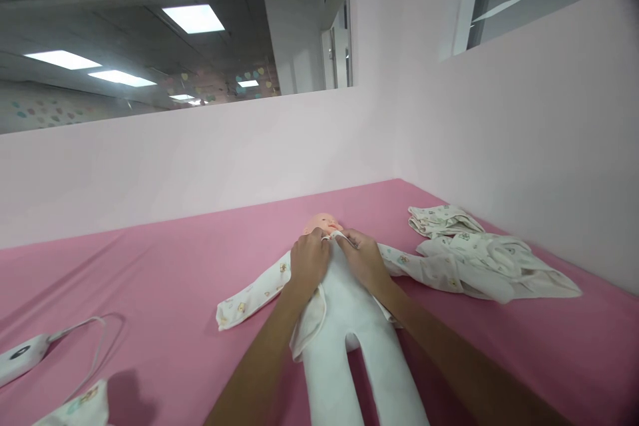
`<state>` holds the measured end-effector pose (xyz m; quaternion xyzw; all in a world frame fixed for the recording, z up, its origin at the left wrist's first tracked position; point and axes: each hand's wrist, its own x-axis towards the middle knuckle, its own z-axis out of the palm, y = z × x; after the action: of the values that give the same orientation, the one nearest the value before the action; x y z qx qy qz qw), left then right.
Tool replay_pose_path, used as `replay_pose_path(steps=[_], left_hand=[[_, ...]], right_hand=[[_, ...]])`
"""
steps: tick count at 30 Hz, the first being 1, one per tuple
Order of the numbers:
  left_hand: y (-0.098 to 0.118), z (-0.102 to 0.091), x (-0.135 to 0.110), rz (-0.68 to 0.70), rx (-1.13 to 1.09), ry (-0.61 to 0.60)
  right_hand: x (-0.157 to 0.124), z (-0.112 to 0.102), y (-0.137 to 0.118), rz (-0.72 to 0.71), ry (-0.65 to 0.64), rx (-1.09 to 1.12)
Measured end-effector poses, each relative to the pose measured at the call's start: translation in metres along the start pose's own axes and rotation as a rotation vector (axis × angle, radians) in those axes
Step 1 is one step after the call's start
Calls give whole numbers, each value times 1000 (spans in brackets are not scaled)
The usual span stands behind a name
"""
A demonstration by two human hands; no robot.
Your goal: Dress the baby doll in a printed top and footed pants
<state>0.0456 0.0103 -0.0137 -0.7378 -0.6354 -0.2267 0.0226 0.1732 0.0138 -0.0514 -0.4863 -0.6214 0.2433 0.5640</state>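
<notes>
A baby doll [344,306] with a white cloth body lies on its back, its head [323,221] pointing away from me. Under and around it is a white printed baby shirt [257,293], with one sleeve stretched out to the left and the other to the right. At the doll's neck, my left hand [310,259] pinches the shirt's collar edge. Opposite it, my right hand [363,258] grips the collar on the other side, thumb and fingers closed. The shirt's front hangs apart, leaving the doll's chest and belly bare between my forearms.
Several folded printed baby clothes [479,256] lie to the right on the pink surface [174,293]. A white device with a cable [24,356] is at the left edge, near another printed cloth [82,406]. White walls with windows rise behind and to the right.
</notes>
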Motion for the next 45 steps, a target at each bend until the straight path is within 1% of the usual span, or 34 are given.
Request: replay_pose_path(steps=[6,14,16,19,23,28,34,36,38,41,43,45], left_hand=[[1,-1,-2,7,-19,0],[0,2,-4,38,13,-8],[0,2,-4,37,12,-8],[-1,3,-4,39,22,-2],[-3,4,-4,51,5,6],[-5,5,-2,47,-120,10],[-6,2,0,2,-268,-32],[-7,-3,-1,-1,-372,-75],[-11,-8,-2,2,-500,-147],[-17,-13,-3,-31,-668,-245],[-20,-12,-1,-76,-742,-265],[-21,-9,1,-118,-795,-255]], right_hand=[[1,1,1,13,-31,60],[-2,0,-4,4,-54,103],[-4,0,-8,-8,-69,87],[-8,0,-16,-17,-63,2],[-14,1,-26,38,-16,-85],[-20,3,-33,50,-49,-74],[-20,7,-31,34,-59,-15],[-19,7,-31,42,-62,0],[-20,6,-32,49,-68,-21],[-22,4,-36,19,-95,-79],[-24,3,-39,-17,-115,-131],[-25,3,-39,-47,-126,-199]])
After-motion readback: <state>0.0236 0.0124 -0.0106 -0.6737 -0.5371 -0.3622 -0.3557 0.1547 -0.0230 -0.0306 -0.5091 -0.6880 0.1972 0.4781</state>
